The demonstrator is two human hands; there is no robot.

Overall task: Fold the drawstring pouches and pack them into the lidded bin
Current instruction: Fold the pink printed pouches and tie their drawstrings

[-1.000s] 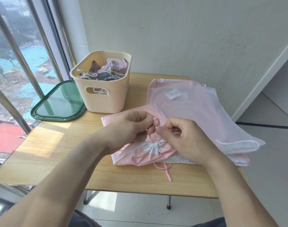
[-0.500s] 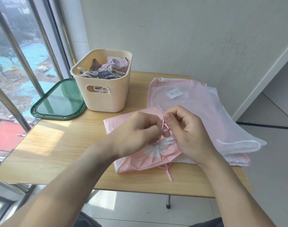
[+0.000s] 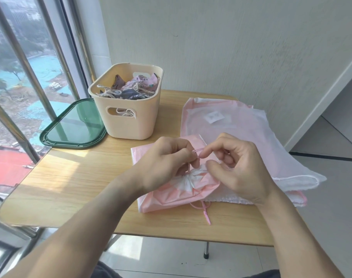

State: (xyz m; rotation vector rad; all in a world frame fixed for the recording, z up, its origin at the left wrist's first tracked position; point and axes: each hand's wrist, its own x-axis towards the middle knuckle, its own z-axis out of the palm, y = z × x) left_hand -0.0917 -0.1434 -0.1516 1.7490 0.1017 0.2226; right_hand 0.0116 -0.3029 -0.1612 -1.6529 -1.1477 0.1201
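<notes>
two bare hands are working over a small wooden desk (image 3: 70,187). near its front edge a pink pouch (image 3: 171,195) is lying with its mouth gathered shut. the left hand (image 3: 167,163) and right hand (image 3: 237,169) are each pinching the pink drawstring (image 3: 199,150) between curled fingers, just above the pouch. more flat pouches (image 3: 241,133) are lying toward the right edge. at the back left, a cream bin (image 3: 131,109) is holding folded pouches, with its green lid (image 3: 75,125) lying beside it.
</notes>
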